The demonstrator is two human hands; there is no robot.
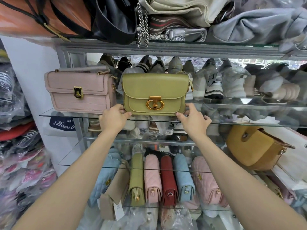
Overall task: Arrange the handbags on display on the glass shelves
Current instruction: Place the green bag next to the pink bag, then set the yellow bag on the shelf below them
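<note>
An olive-green handbag (155,90) with a gold clasp stands upright on the middle glass shelf (249,124). My left hand (114,117) pinches its lower left corner. My right hand (193,119) grips its lower right corner. Just to its left on the same shelf stands a pink handbag (79,92) with a gold lock, front facing me. A mustard-yellow bag (254,146) lies tilted on the ledge at the lower right.
Several quilted bags (167,178) in blue, green, pink and red stand in a row on a lower glass shelf. Wrapped shoes (214,80) crowd the back of the middle shelf. Bags (116,19) are piled on the top shelf. Packed goods (20,146) are stacked at left.
</note>
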